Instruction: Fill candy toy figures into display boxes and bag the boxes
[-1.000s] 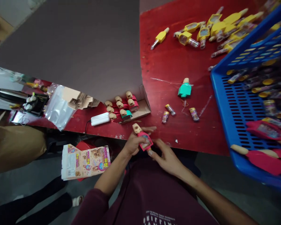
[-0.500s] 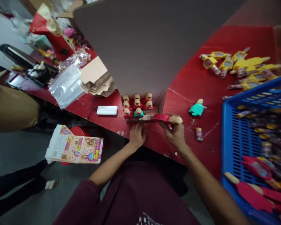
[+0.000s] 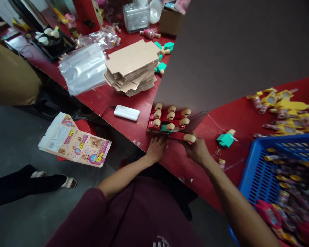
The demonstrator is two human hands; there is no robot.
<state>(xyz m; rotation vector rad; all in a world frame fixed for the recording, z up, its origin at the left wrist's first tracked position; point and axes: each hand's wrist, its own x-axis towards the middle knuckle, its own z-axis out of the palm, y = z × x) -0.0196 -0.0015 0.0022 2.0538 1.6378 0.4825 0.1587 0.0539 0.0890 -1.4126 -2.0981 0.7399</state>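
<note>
Several red toys and one green toy (image 3: pixel 166 128) with tan, rounded tops stand in rows in a box (image 3: pixel 199 120) whose large dark lid (image 3: pixel 229 55) rises behind them. My left hand (image 3: pixel 156 149) rests at the front edge of the box, its fingers bent against it; whether it holds anything is hidden. At the box's front right corner, my right hand (image 3: pixel 197 149) is closed around a toy with a tan top (image 3: pixel 190 138); the toy's body is mostly hidden.
A blue basket (image 3: pixel 257 171) of toys stands right, yellow toys (image 3: pixel 290 104) behind it. A green toy (image 3: pixel 225 140) lies nearer. Left are a white power bank (image 3: pixel 126 113), stacked cardboard (image 3: pixel 134 60), clear bags (image 3: pixel 84 68) and printed card (image 3: pixel 77 140). A person's legs (image 3: pixel 12 187) show.
The view has turned, so the box appears farther right and tilted. The toy in my right hand has moved closer to the box, and its red body no longer shows clearly.
</note>
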